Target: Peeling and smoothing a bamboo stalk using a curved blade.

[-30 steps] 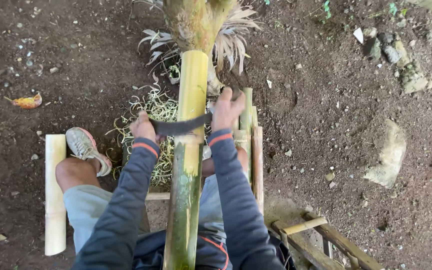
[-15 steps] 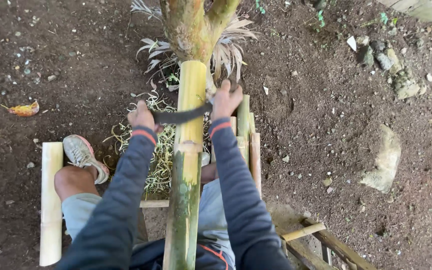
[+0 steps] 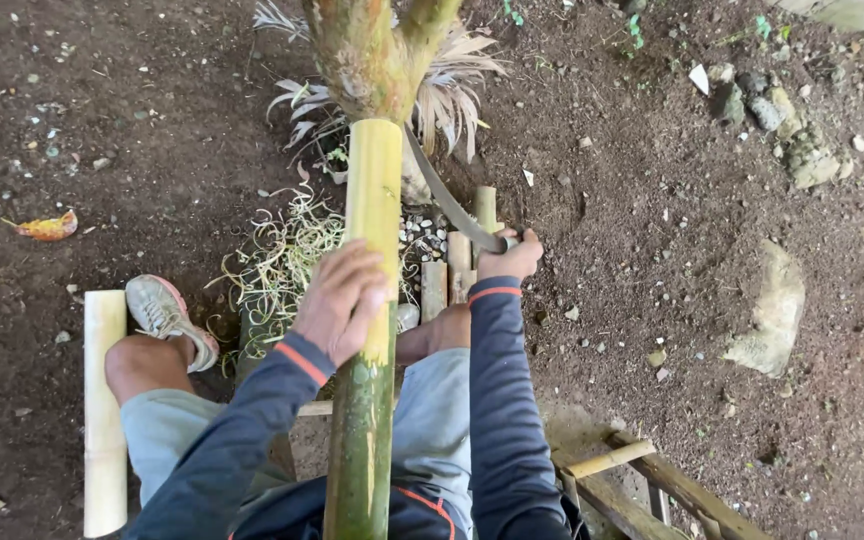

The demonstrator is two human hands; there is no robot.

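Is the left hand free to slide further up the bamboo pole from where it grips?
Probably yes: the left hand grips the bamboo pole, whose peeled upper stretch is bare; the curved blade in the right hand hangs off beside it.

Dirt ground (image 3: pixel 652 250) — rocks (image 3: pixel 774 315), bamboo shavings (image 3: pixel 277 255)
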